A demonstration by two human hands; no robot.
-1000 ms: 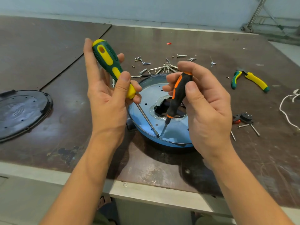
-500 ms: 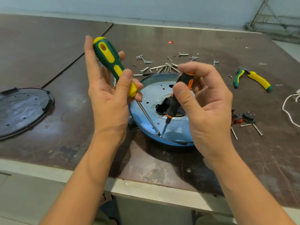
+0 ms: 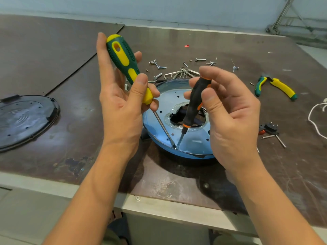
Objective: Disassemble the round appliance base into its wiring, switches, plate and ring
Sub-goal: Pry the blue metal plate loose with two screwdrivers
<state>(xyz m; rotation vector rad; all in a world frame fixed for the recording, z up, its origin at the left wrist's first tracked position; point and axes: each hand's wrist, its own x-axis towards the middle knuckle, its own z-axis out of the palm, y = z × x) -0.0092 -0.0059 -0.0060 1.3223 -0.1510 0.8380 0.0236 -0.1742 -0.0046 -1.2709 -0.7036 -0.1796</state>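
The round appliance base point(image 3: 192, 144) lies on the table, its blue-filmed metal plate up with a torn hole in the middle. My left hand point(image 3: 122, 106) grips a green and yellow screwdriver point(image 3: 125, 62), thumb on its collar, shaft slanting down to the plate's near rim. My right hand point(image 3: 228, 110) pinches a black and orange screwdriver point(image 3: 193, 105) between thumb and fingertips. Both tips meet at the same spot on the near rim.
A black round cover point(image 3: 24, 119) lies at the left. Several loose screws and hex keys point(image 3: 178, 71) lie behind the base. Green and yellow pliers point(image 3: 277, 87), a black switch part point(image 3: 269, 129) and a white wire point(image 3: 316, 117) are at the right.
My right fingers have shifted round the black screwdriver's handle, turning it; the thumb sits lower now. My left hand and its screwdriver stay in place.
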